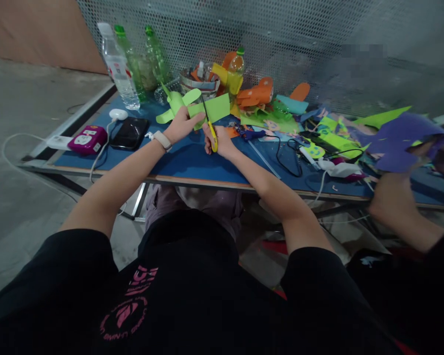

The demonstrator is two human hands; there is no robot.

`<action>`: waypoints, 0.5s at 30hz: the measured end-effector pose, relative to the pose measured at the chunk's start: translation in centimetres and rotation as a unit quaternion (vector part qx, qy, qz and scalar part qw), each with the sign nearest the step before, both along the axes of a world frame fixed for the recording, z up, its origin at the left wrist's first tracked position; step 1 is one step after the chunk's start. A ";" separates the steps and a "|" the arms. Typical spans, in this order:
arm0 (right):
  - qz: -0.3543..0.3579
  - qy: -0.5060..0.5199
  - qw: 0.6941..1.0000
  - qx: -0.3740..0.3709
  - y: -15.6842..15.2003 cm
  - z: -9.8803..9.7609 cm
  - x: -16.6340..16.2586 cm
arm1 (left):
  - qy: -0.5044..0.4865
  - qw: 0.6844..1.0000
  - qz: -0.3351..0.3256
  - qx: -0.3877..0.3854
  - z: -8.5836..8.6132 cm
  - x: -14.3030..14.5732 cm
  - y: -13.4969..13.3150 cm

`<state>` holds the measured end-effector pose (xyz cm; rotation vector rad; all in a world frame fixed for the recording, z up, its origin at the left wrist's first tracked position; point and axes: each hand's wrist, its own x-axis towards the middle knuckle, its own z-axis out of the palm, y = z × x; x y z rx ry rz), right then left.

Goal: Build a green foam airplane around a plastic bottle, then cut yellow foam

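Left hand (180,126) pinches the green foam sheet (210,109) at its left edge, above the blue table (181,160). Sheet looks light and floppy, likely to sag; best gripped close to the cut line. Right hand (218,142), fingers closed through yellow-handled scissors (210,129), blades in the sheet. Bottles (120,66) stand left; foam scraps (266,106) and cables (286,160) crowd the right; a co-worker's hand (394,199) holds purple foam (401,140).

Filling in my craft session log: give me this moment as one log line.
left hand: holds green sheet | right hand: scissors cutting sheet | nearby: phone, bottles
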<state>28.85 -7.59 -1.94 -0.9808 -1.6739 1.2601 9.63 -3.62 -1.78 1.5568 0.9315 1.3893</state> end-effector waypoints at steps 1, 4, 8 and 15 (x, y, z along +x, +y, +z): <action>0.000 -0.002 1.000 0.005 0.1 -0.2 0.0 | -0.011 1.000 0.005 0.001 0.2 0.1 -0.1; 0.005 -0.002 1.000 0.010 0.5 -0.7 0.0 | -0.061 0.998 0.014 -0.016 1.0 0.6 -1.0; 0.025 -0.001 1.000 0.010 0.9 -1.1 -0.1 | -0.113 0.992 0.017 -0.048 2.1 1.4 -2.3; 0.025 0.020 0.999 0.018 1.1 -1.6 -0.2 | -0.140 0.987 0.030 -0.067 2.8 2.2 -3.1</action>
